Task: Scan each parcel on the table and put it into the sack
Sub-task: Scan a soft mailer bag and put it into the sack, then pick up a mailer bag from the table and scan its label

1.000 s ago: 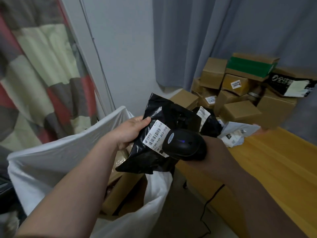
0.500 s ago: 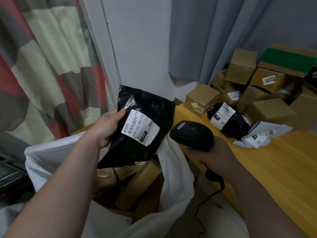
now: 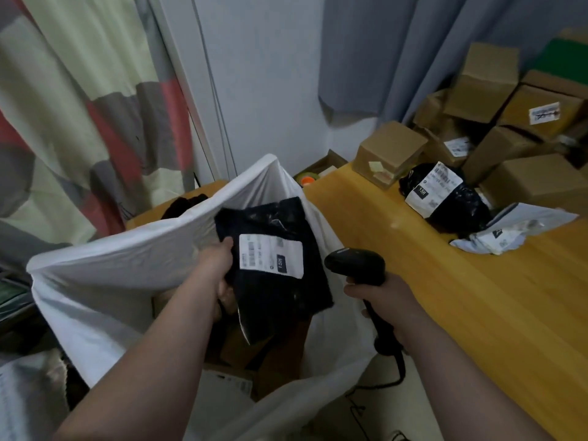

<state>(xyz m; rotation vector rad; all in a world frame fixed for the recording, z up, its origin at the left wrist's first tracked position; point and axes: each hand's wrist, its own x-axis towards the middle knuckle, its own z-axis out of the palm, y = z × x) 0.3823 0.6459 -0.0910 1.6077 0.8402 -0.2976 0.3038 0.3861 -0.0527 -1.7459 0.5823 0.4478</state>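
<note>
- Gripping a black parcel (image 3: 286, 300) by its left edge with the left hand (image 3: 219, 272), thumb on top beside the white label (image 3: 270, 256), fingers curled underneath.
- Held tilted over the open mouth of the white sack (image 3: 127, 256), label facing up, lower end dipping below the rim, above the brown boxes (image 3: 245, 348) lying inside.
- Clenching the handle of a black scanner (image 3: 354, 265) in the right hand (image 3: 385, 300), just right of the parcel and apart from it, head turned toward the sack.
- Trailing down from the scanner's handle, a dark cord (image 3: 401, 370).
- Standing against the near end of a wooden table (image 3: 477, 313), the sack, its far rim raised to a peak.
- Lying further along the table, a second black parcel (image 3: 455, 208), label up, touching a crumpled white mailer (image 3: 515, 227) on its right.
- Set a little apart near the table's far edge, one small cardboard box (image 3: 389, 151).
- Piled behind the second parcel, more cardboard boxes (image 3: 486, 81), against a grey curtain (image 3: 397, 43).
- Hanging at the left, a patchwork curtain (image 3: 79, 90) in cream, red and grey.
</note>
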